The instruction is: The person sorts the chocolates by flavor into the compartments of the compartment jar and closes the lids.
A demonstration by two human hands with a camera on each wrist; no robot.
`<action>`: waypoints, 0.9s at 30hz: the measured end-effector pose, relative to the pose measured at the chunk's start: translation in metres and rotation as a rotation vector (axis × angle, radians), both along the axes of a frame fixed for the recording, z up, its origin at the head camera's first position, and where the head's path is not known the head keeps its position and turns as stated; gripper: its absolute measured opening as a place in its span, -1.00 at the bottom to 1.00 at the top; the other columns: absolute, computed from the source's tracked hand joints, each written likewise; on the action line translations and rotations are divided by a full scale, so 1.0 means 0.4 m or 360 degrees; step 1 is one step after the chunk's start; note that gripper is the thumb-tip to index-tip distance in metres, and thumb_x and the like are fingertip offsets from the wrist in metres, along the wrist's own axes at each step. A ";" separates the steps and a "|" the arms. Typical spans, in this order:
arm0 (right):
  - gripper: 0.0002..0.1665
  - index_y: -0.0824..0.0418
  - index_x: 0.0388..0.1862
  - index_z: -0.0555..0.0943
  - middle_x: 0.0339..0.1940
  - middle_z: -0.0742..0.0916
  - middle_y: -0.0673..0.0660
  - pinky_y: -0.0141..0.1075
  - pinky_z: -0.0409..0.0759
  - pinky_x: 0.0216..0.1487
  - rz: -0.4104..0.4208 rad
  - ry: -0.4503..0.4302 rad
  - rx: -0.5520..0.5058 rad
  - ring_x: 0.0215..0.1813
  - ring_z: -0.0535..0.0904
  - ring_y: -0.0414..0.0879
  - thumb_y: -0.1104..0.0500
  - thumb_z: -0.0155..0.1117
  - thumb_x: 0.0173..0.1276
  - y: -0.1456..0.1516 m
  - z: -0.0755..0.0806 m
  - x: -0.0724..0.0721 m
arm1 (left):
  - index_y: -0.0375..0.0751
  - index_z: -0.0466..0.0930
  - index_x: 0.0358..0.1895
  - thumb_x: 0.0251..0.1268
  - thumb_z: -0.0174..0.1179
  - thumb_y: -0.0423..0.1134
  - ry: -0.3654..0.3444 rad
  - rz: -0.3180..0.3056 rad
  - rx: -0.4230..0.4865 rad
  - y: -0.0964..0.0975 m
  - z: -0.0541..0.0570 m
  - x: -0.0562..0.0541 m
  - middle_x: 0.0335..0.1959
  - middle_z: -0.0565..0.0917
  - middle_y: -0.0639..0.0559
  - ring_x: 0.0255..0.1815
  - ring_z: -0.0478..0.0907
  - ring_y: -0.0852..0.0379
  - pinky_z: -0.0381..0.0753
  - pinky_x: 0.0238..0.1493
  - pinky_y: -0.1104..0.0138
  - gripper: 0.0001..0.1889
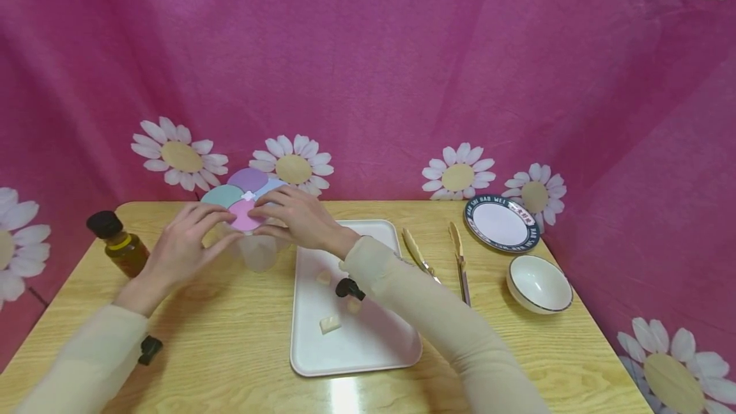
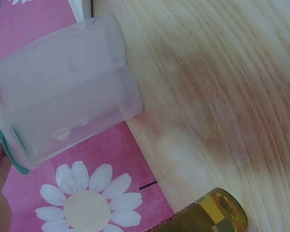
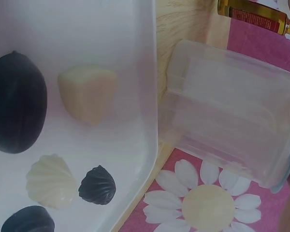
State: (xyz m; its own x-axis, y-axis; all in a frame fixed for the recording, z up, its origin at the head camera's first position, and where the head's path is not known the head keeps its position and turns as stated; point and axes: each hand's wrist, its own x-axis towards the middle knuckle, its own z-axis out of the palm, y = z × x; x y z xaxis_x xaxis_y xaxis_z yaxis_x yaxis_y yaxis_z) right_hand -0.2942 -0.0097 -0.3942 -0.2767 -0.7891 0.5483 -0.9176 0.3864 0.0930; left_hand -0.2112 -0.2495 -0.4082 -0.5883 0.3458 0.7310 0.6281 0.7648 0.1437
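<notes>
A frosted see-through container (image 2: 63, 92) stands upright at the table's back left, under a lid (image 1: 243, 214) of coloured petals in pink, green, purple and blue. My left hand (image 1: 181, 238) holds the lid's near left side, thumb and fingers at the pink petal. From the other side my right hand (image 1: 301, 219) grips the pink and blue petals with bent fingers. Both wrist views show only bits of the fingers, at the frame edges by the lid. The container's inside looks cloudy, and its contents cannot be made out.
An oil bottle (image 1: 128, 253) stands left of the left hand. Under the right forearm lies a white tray (image 1: 310, 353) with cream pieces (image 3: 50, 181) and dark pieces (image 3: 97, 185), some shell-shaped. Two tongs (image 1: 418, 252), a blue-rimmed plate (image 1: 500, 225) and a white bowl (image 1: 540, 286) are at right.
</notes>
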 end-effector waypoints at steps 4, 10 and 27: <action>-0.62 -0.09 0.10 0.80 0.11 0.82 -0.11 -0.41 0.55 0.34 -0.0009 0.0027 -0.0018 0.23 0.66 -0.18 -0.19 0.42 0.42 -0.001 -0.002 -0.003 | -0.26 0.78 -0.08 0.50 -0.07 0.41 -0.0020 0.0026 0.0005 0.002 0.001 -0.005 -0.11 0.77 -0.21 0.00 0.61 -0.20 0.69 -0.03 -0.12 -0.24; -0.62 -0.10 0.11 0.79 0.12 0.82 -0.12 -0.40 0.55 0.34 -0.0038 -0.0006 0.0008 0.24 0.65 -0.19 -0.20 0.40 0.43 -0.004 -0.001 -0.003 | -0.24 0.78 -0.09 0.09 0.59 -0.26 -0.0060 0.0051 -0.0005 0.004 0.009 -0.005 -0.13 0.78 -0.19 -0.03 0.61 -0.15 0.69 -0.08 -0.08 -0.69; -0.61 -0.10 0.13 0.75 0.19 0.79 -0.12 -0.36 0.53 0.39 -0.0087 0.0033 0.0057 0.27 0.64 -0.17 -0.23 0.34 0.47 -0.013 0.000 0.003 | -0.26 0.80 -0.08 0.56 -0.18 0.31 0.0075 0.0036 -0.0037 0.003 -0.007 -0.007 -0.16 0.79 -0.20 -0.07 0.62 -0.19 0.70 -0.07 -0.09 -0.27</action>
